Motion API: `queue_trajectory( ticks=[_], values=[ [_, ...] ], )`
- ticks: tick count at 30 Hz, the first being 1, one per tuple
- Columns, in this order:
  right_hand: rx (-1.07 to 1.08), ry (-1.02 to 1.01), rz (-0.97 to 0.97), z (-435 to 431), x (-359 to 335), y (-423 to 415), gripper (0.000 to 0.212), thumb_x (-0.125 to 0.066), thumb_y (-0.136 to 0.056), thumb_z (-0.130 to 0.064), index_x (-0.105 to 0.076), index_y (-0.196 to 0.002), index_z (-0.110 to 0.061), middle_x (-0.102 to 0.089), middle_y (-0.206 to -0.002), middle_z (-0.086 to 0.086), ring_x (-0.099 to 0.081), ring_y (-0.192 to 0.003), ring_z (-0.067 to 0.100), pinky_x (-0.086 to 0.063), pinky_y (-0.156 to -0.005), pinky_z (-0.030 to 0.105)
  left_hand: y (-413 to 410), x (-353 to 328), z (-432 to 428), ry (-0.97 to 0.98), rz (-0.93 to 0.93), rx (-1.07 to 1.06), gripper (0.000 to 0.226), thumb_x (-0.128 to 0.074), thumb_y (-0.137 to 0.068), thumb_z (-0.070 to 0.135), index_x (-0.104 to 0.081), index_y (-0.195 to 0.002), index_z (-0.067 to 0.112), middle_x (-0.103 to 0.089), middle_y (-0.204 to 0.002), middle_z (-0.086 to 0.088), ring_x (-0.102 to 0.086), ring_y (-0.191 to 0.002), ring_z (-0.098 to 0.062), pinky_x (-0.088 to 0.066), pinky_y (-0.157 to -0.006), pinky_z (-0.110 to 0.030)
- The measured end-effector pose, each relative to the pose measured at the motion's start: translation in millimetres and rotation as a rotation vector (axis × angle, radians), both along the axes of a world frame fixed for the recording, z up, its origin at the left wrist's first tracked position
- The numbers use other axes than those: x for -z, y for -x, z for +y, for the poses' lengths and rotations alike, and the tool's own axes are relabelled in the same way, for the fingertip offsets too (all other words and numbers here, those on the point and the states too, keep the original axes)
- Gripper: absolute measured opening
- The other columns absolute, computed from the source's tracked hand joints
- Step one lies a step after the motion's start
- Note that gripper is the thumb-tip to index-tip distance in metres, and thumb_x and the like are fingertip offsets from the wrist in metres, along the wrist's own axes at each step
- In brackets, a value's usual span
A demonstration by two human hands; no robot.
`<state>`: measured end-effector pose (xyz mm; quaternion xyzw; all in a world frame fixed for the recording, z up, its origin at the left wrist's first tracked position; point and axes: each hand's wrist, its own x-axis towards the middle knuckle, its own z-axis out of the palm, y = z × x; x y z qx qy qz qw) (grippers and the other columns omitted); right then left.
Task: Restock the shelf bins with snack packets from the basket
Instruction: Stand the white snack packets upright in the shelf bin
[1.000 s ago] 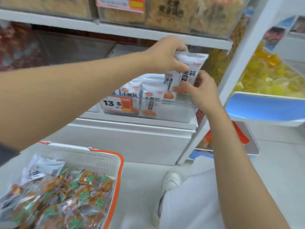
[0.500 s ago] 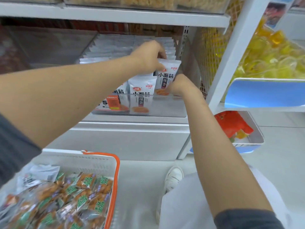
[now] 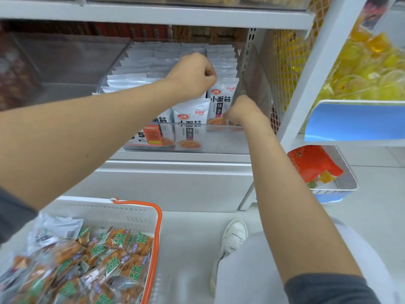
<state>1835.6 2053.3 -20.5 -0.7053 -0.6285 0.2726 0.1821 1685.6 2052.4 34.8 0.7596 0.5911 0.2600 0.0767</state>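
Together, left hand (image 3: pixel 192 73), right hand (image 3: pixel 241 110) on one white packet (image 3: pixel 221 104); one basket (image 3: pixel 158 227).

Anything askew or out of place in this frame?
Only the white packet at the right end of the clear bin: it stands higher than its front-row neighbours, left hand gripping its top, right hand its lower edge.

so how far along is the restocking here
Done: the clear bin already holds rows of white packets. In hand: the left hand and right hand grip the front packet, seating it at the bin's front right. Left: the basket holds many orange-and-green packets to shelve.
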Motion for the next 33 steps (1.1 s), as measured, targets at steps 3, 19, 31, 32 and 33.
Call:
queue_trajectory(
  ticks=[3, 19, 31, 32, 33],
  values=[
    [-0.024, 0.002, 0.006, -2, -1, 1, 0.025, -0.058, -0.093, -0.016, -0.063, -0.114, -0.004, -0.066, -0.117, 0.015, -0.063, -0.103, 0.031, -0.040, -0.072, 0.029, 2, 2, 1, 0.032, 0.047, 0.015, 0.023, -0.049, -0.091, 0.024, -0.063, -0.075, 0.016, -0.062, -0.077, -0.004, -0.047, -0.065, -0.019, -0.051, -0.068, -0.037],
    [-0.039, -0.777, 0.217, -101, -35, 47, 0.010, -0.055, -0.085, -0.009, -0.060, -0.093, -0.013, -0.061, -0.088, 0.000, -0.054, -0.076, 0.015, -0.044, -0.068, 0.033, 61, 6, -109, -0.180, -0.173, -0.145, 0.010, -0.055, -0.081, 0.017, -0.047, -0.081, 0.023, -0.050, -0.064, 0.008, -0.054, -0.073, -0.023, -0.043, -0.064, -0.037],
    [-0.781, -0.422, -0.172, -167, 70, 200, 0.014, -0.053, -0.088, -0.020, -0.061, -0.098, -0.018, -0.066, -0.096, -0.001, -0.060, -0.085, 0.025, -0.048, -0.067, 0.035, 233, 110, -232, 0.303, -0.049, -0.311, 0.009, -0.062, -0.081, 0.022, -0.057, -0.079, 0.028, -0.059, -0.069, 0.012, -0.059, -0.074, -0.017, -0.045, -0.065, -0.029],
    [-0.825, -0.362, -0.212, -168, 80, 210, 0.015, -0.051, -0.089, -0.021, -0.060, -0.100, -0.018, -0.066, -0.098, -0.001, -0.060, -0.086, 0.024, -0.048, -0.067, 0.035, 246, 121, -238, 0.362, -0.031, -0.323, 0.007, -0.062, -0.083, 0.023, -0.058, -0.081, 0.028, -0.059, -0.072, 0.012, -0.059, -0.075, -0.016, -0.045, -0.065, -0.028],
    [-0.871, -0.309, -0.252, -169, 91, 220, 0.017, -0.049, -0.090, -0.021, -0.060, -0.103, -0.019, -0.065, -0.101, -0.001, -0.060, -0.087, 0.024, -0.049, -0.069, 0.035, 259, 132, -243, 0.417, -0.015, -0.339, 0.005, -0.061, -0.084, 0.023, -0.060, -0.083, 0.028, -0.059, -0.074, 0.012, -0.058, -0.076, -0.016, -0.044, -0.065, -0.028]
  ],
)
